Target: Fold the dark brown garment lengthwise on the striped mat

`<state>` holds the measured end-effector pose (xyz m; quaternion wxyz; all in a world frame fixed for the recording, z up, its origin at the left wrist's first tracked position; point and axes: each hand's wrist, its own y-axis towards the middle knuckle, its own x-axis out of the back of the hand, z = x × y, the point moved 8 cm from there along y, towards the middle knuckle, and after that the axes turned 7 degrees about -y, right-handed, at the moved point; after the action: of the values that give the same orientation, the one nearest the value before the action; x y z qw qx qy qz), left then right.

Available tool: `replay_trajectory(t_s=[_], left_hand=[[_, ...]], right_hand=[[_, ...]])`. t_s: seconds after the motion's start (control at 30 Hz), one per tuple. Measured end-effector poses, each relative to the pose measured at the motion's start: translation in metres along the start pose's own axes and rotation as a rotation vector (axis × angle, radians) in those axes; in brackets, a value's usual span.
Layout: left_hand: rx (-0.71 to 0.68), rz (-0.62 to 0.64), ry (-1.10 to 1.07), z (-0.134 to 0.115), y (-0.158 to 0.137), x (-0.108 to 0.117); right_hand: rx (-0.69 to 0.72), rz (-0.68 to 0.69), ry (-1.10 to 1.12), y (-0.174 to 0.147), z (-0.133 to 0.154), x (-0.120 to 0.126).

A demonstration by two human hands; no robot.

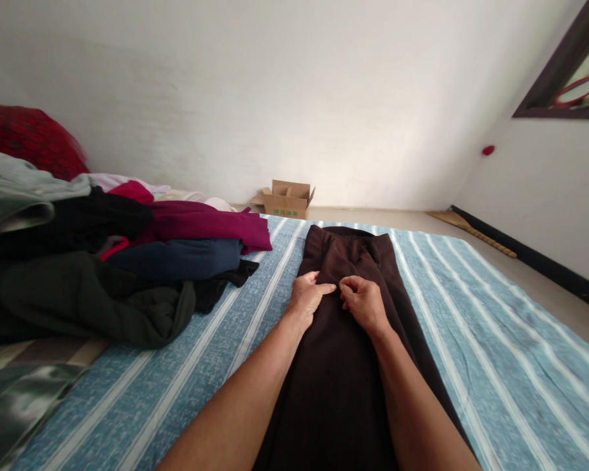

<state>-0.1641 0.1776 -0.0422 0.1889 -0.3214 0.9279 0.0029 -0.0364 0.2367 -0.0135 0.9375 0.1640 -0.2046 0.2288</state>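
At the striped sheet's point(476, 307) centre, a brown garment point(334, 386), seemingly mid-smoothing.
Its waistband point(315, 241) lies at twelve o'clock from the left hand point(306, 297), thumb spread, and right hand point(366, 304), fingers curled; whether either grip pinches cloth, I cannot tell. Further smoothing calls for light, even pressure.

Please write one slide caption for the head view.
Left hand and right hand on a brown garment, spread over a striped sheet.
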Motion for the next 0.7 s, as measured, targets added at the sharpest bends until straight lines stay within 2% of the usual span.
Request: replay_trajectory(t_s=[0.23, 0.4, 0.57, 0.7], left_hand=[[0.019, 0.067, -0.03, -0.003, -0.004, -0.008], [0.004, 0.052, -0.032, -0.002, -0.004, -0.006], [0.016, 0.054, -0.036, 0.002, -0.004, -0.006], [0.024, 0.055, -0.056, 0.002, -0.005, -0.006]], right_hand=[[0.175, -0.055, -0.339, -0.003, 0.017, 0.0], [0.187, -0.086, -0.467, -0.004, 0.021, -0.003], [0.176, -0.138, -0.711, -0.007, 0.021, -0.005], [0.169, -0.155, -0.675, -0.007, 0.018, -0.003]])
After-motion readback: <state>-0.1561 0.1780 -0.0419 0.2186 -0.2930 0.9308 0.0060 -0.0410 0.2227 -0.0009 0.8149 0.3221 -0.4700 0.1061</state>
